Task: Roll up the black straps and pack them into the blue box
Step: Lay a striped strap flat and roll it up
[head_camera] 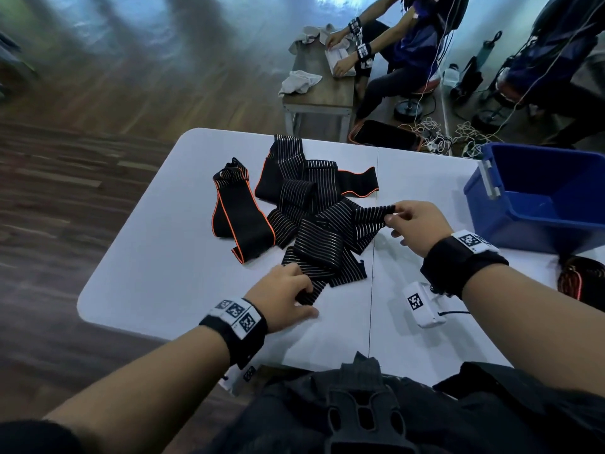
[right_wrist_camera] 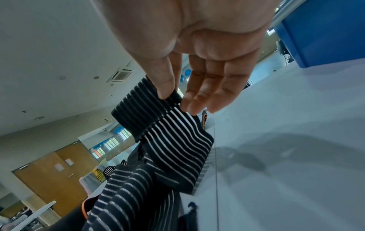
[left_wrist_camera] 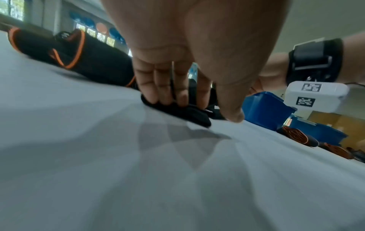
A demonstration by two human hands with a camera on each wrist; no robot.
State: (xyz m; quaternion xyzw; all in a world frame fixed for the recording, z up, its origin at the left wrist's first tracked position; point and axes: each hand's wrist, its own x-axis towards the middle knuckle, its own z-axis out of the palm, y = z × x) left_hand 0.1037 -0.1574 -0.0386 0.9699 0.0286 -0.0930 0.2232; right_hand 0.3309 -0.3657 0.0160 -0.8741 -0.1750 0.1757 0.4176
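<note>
Loose black straps lie heaped mid-table (head_camera: 314, 198) on the white table (head_camera: 163, 273). My left hand (head_camera: 306, 301) holds the bunched near end of a white-striped strap (head_camera: 324, 244) against the table; the left wrist view shows the fingertips (left_wrist_camera: 168, 96) on the strap end (left_wrist_camera: 187, 112) and the thumb beside it. My right hand (head_camera: 391, 217) pinches the same pile's lifted striped end (right_wrist_camera: 168, 132) between thumb and forefinger (right_wrist_camera: 171, 100), with the other fingers straight. An orange-edged strap (head_camera: 242, 217) lies left of the heap. The blue box (head_camera: 523, 224) stands at the table's right, its inside empty as far as I see.
Rolled orange-edged straps (head_camera: 582, 280) lie on the table in front of the blue box, also visible as rolled straps (left_wrist_camera: 296, 136). Behind the table another person works with cloths at a wooden table (head_camera: 327, 93). Cables (head_camera: 451, 136) lie on the floor there.
</note>
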